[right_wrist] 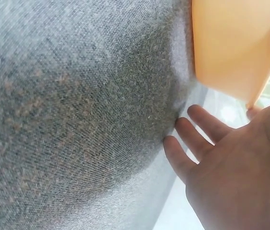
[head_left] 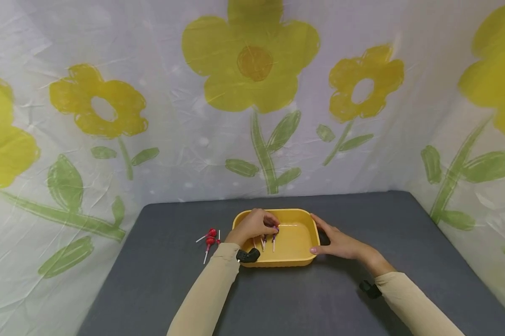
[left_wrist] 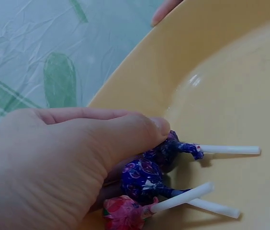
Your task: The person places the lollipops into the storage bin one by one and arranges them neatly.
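Inside the yellow tray [head_left: 294, 264], my left hand [head_left: 252, 226] pinches the head of a purple-wrapped lollipop [left_wrist: 166, 154] between thumb and fingers. Its white stick points away from the palm. Close beside it lie another purple lollipop [left_wrist: 139, 179] and a red-pink one [left_wrist: 122, 212], partly under the hand. My right hand [head_left: 340, 242] is at the tray's right end, thumb on the near corner and index finger by the far one. In the right wrist view the other fingers [right_wrist: 187, 136] spread out fairly straight beside the tray wall [right_wrist: 235, 48].
Left of the tray, red lollipops [head_left: 210, 241] lie on the dark grey table [head_left: 160, 280], one partly hidden by the left arm. Behind the table hangs a pale sheet [head_left: 185, 154] with yellow flowers. Each wrist wears a black device [head_left: 248, 255].
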Tool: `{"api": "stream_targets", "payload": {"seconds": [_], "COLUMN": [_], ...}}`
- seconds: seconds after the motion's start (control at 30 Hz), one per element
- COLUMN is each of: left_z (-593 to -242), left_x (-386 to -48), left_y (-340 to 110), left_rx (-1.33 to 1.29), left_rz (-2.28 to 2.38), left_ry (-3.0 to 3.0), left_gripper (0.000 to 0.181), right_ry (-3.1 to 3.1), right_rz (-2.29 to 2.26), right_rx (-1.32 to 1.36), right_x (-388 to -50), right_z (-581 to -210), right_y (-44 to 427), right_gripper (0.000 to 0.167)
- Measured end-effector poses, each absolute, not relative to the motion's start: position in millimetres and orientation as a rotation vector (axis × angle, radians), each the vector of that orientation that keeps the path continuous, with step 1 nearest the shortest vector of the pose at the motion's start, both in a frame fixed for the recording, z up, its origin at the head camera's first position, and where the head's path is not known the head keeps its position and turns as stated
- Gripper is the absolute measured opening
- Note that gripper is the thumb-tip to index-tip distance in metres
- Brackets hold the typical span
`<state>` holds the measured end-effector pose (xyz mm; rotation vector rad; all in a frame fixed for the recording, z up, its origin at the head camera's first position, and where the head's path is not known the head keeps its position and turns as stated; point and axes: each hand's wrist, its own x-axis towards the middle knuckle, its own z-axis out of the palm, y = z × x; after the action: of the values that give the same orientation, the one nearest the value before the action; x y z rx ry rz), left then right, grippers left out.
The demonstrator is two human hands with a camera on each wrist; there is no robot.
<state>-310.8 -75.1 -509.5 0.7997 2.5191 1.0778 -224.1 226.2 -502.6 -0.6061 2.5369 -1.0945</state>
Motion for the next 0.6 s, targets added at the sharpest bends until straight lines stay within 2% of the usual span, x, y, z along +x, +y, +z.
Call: {"api": "stream_targets", "payload": {"seconds": [0.3, 0.6], "left_z": [-495, -497], "left_x": [-309, -306], "left_y": [-84, -88], "left_rx": [0.844, 0.812], "left_rz": [0.980, 0.961], "left_ry": [2.501, 2.528], "left_gripper": [0.028, 0.026], "right_ry": [2.543, 2.546], "right_rz": [-1.100, -1.062], "right_rx": [-0.596, -0.570], "right_x": [-226, -224], "right_z": [-500, -501], "right_y": [226, 225], "right_gripper": [0.105, 0.105]}}
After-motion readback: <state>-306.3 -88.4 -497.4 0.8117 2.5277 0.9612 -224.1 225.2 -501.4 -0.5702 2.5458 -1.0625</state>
